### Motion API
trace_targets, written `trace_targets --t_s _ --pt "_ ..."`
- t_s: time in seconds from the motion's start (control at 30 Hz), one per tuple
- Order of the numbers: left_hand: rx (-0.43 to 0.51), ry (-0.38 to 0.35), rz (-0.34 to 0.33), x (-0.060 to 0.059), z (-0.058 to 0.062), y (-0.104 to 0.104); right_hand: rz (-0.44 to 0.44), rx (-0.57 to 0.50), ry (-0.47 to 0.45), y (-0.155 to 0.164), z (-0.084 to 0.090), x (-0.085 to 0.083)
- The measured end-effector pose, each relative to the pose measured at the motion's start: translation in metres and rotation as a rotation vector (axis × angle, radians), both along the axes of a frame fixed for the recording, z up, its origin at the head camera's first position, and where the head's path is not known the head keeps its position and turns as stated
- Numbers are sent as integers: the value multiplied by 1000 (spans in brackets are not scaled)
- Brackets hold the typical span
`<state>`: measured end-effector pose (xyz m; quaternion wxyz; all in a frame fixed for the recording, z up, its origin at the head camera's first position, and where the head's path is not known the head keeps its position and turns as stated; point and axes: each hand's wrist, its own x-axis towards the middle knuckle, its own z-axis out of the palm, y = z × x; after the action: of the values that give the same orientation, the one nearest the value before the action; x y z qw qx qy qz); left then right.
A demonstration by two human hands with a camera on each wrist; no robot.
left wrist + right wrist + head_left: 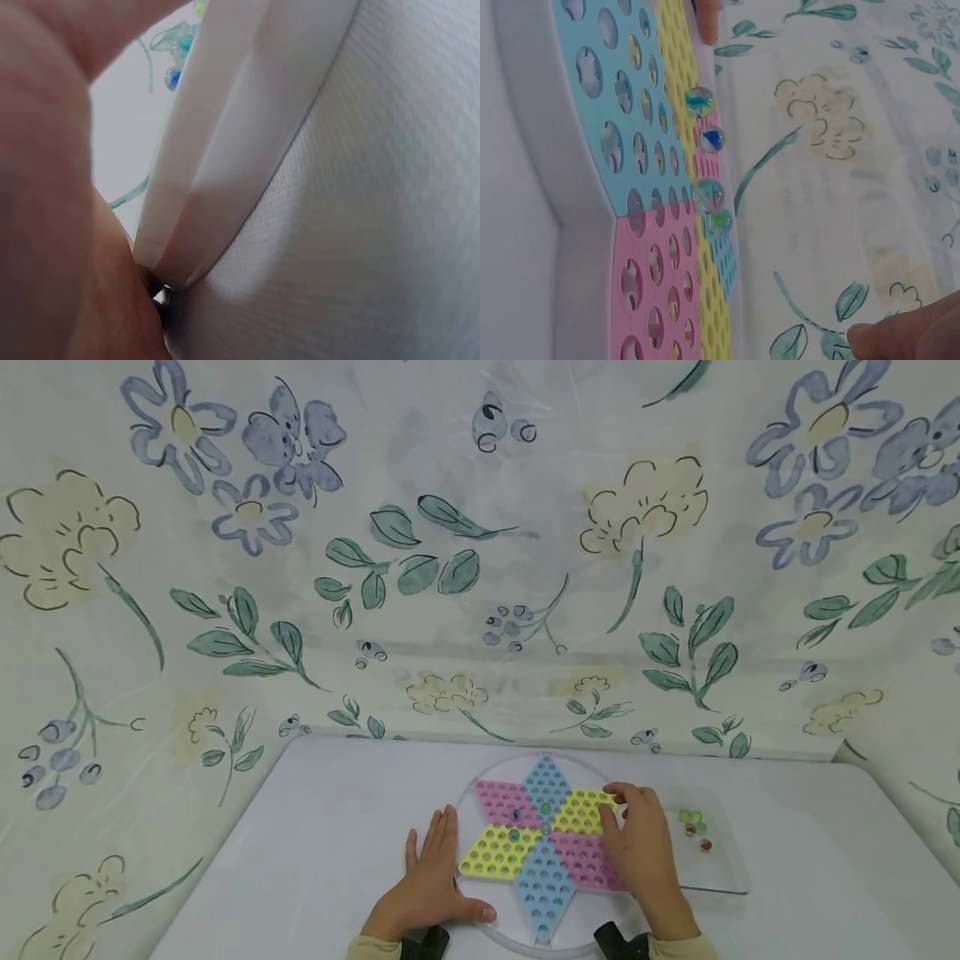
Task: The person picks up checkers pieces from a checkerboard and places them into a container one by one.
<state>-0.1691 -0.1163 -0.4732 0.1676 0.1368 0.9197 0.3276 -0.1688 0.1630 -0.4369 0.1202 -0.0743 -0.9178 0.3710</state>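
Observation:
A star-shaped Chinese checkers board (543,893) with pink, yellow and blue sections lies on the table. Several glass marbles sit near its middle, among them a green marble (545,808) and a blue-centred marble (712,139). My left hand (427,881) rests against the board's left edge, fingers extended and thumb out to the near side. Close up in the left wrist view is the board's white rim (217,135). Over the right-hand yellow and pink sections hovers my right hand (641,843), thumb and fingers apart; no marble shows between them.
Right of the board lies a shallow clear tray (723,868) holding several green and reddish-brown marbles (690,830). The white table (300,843) meets a flower-printed cloth (450,635) at the back and sides.

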Motion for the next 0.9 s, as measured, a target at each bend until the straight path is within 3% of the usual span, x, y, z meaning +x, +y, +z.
trace_targets --t_s 0.47,0.9 --pt "6 -7 -4 -2 -3 0 41 -15 39 -14 -2 -5" --pt "25 -9 -2 0 1 0 74 -26 48 -30 -6 -11"
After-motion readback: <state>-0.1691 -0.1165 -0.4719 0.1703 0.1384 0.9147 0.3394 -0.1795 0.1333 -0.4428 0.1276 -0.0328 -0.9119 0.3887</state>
